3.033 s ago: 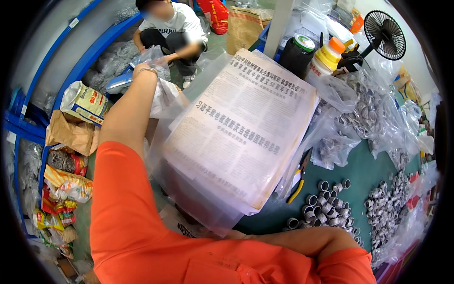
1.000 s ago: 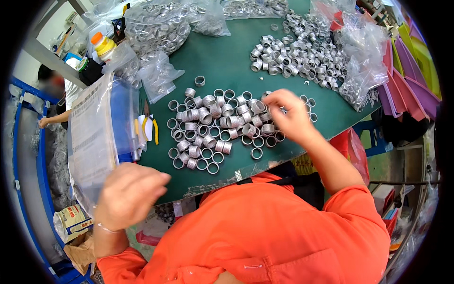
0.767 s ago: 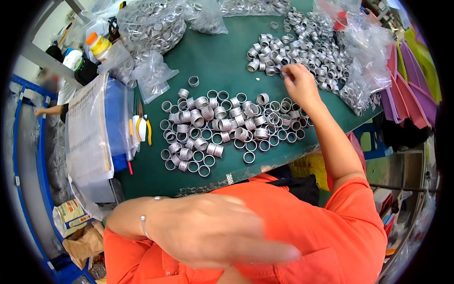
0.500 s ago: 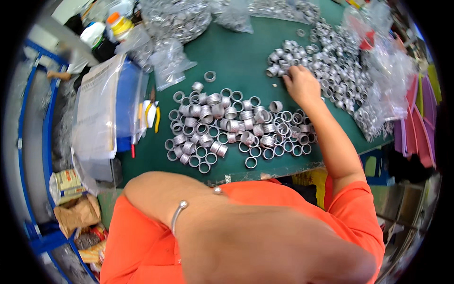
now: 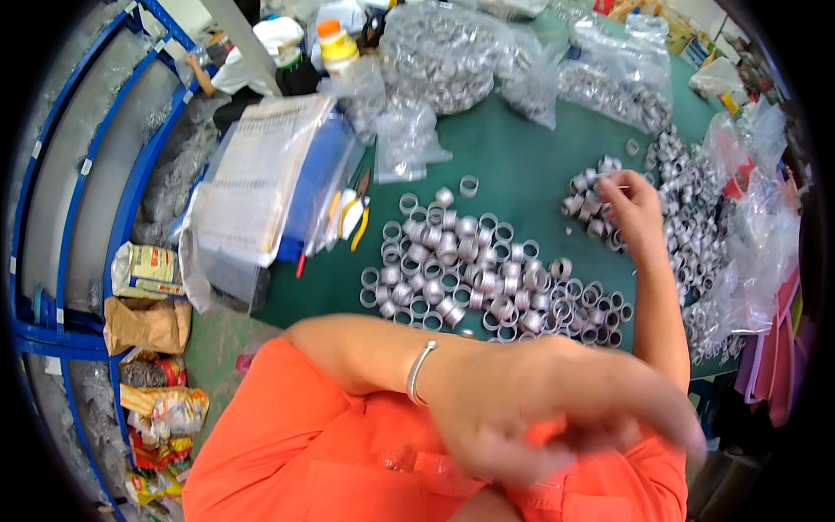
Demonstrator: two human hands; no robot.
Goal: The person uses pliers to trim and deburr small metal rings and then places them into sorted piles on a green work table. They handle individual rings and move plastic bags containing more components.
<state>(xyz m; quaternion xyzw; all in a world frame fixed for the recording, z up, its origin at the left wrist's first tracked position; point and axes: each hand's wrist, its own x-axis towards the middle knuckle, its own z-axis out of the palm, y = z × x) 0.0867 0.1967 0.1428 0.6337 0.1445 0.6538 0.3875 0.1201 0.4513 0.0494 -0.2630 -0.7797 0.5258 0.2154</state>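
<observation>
Shows right hand [image 5: 639,213] at right heap of rings [image 5: 696,230] on table [image 5: 513,165], left hand [image 5: 522,400] blurred before shirt [image 5: 365,474]; cannot judge fingers [image 5: 619,180] as apart or clamped. Could spill rings into nearer heap [image 5: 447,252] through hasty sweep.

The left hand [image 5: 557,404] is blurred, so its fingers cannot be told clearly, and the left forearm [image 5: 348,344] hides much of the near edge of the worktop [image 5: 509,161]. Whether the right hand [image 5: 637,213], at the far pile of metal rings [image 5: 687,204], has one in its grip is too small to tell. Purple and pink pieces [image 5: 770,357] are cut off by the dark rim.
</observation>
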